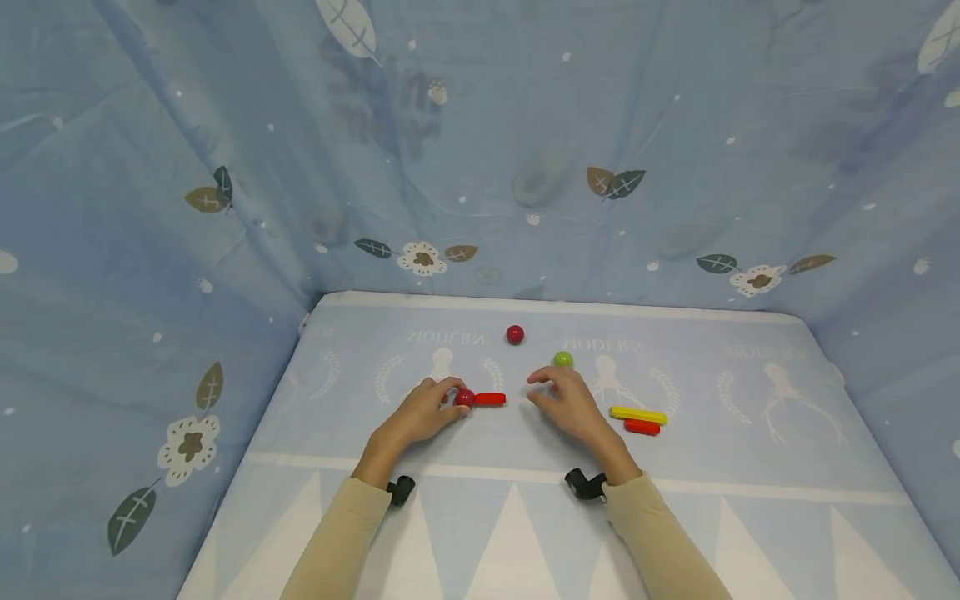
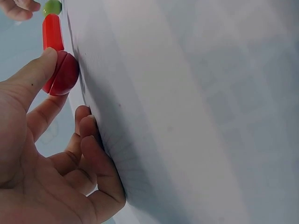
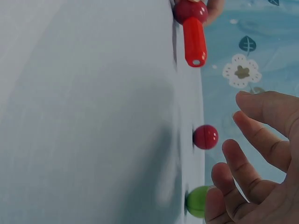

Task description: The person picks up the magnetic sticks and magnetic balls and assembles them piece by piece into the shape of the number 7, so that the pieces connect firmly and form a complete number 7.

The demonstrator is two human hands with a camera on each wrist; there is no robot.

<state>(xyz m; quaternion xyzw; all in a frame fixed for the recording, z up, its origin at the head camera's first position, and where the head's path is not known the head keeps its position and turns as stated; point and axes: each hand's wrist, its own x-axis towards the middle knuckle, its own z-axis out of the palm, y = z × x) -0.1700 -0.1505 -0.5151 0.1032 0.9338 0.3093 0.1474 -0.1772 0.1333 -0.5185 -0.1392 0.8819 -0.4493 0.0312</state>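
Note:
My left hand [image 1: 422, 412] pinches a dark red ball [image 2: 65, 74] between thumb and fingers, low over the table. A short red stick [image 1: 491, 399] is joined to or touching the ball and points right; its end, seen in the right wrist view, has a small hole. To the right, my right hand [image 1: 567, 402] hovers with fingers spread and slightly bent, holding nothing. Just beyond its fingers sits a green ball [image 1: 563, 358]. Farther back lies another dark red ball [image 1: 515, 334].
Right of my right hand, a yellow stick [image 1: 637, 414] and a second short red stick [image 1: 642, 427] lie side by side. The patterned cloth table [image 1: 480, 517] meets blue printed curtains [image 1: 480, 167] at its back and sides.

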